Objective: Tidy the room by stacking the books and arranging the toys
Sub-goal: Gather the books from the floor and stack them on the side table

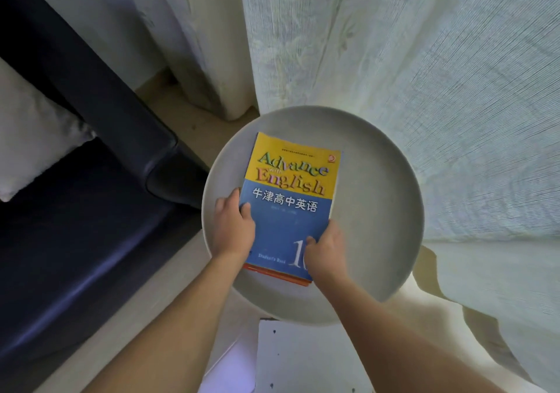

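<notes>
Near, centre: two bare forearms reach forward. Left hand grips the left edge of a stack of books, thumb on the cover. Right hand grips the near right corner, fingers curled, covering part of a large numeral. Stack lies flat on a round, matte grey table; only orange edges of the lower books show. Left: dark glossy leather sofa with pale cushion, cut off. Far: woven cream curtains.

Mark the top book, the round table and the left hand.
top book (291,201), head view, on the blue part of its cover.
round table (378,210), head view, on bare top right of the book.
left hand (235,229), head view, on its back.
</notes>
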Available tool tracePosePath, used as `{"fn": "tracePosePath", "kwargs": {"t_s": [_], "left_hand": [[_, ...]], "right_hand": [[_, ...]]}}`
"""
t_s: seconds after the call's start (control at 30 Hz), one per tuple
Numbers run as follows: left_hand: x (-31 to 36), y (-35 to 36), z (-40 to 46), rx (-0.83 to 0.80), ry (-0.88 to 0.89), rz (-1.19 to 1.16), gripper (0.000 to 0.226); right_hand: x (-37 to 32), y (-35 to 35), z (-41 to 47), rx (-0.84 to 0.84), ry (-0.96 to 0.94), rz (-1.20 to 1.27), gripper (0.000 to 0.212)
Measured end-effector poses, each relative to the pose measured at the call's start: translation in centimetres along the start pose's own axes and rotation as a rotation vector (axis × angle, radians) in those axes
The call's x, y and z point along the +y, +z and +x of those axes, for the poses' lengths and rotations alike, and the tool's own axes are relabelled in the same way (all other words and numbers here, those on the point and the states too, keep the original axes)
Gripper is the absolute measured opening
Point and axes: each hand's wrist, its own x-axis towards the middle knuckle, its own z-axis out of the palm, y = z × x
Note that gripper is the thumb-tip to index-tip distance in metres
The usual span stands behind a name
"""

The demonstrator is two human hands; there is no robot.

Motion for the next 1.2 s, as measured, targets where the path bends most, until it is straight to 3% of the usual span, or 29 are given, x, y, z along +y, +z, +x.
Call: {"fn": "tracePosePath", "kwargs": {"t_s": [0.1,0.2,0.33,0.53,0.63,0.73,0.83,0.97,1.2], "left_hand": [[0.9,-0.2,-0.5,-0.022,-0.119,0.032,0.041],[1.1,-0.3,-0.9,-0.032,-0.121,0.121,0.045],[0.5,-0.3,-0.1,-0.053,-0.123,0.062,0.042],[0.0,-1.1,0.0,-0.162,-0.158,0.035,0.042],[-0.2,-2.2,-2.3,-0.119,-0.081,0.139,0.047],[-1.4,-3.6,-5.9,-0.095,0.077,0.297,0.047],[-2.5,-5.4,-9.1,-0.092,0.176,0.419,0.051],[-4.3,-8.8,-13.9,-0.106,0.115,0.468,0.059],[-10.8,-12.8,-22.5,-0.134,-0.062,0.401,0.063]], "right_hand": [[-0.2,-0.3,-0.5,-0.017,0.026,-0.05,0.054],[0.0,-0.2,-1.0,-0.072,0.121,-0.006,0.048],[0.1,-0.1,-0.5,-0.093,0.151,0.006,0.041],[0.4,-0.4,-0.3,-0.089,0.153,0.028,0.048],[0.9,-1.1,-1.7,0.001,0.015,-0.013,0.058],[2.1,-2.0,-4.1,0.067,-0.258,-0.242,0.063],[2.4,-3.0,-6.5,0.023,-0.4,-0.538,0.068],[1.7,-3.3,-10.8,-0.053,-0.553,-0.788,0.073],[2.1,-0.1,-17.8,-0.219,-0.718,-0.975,0.077]]}}
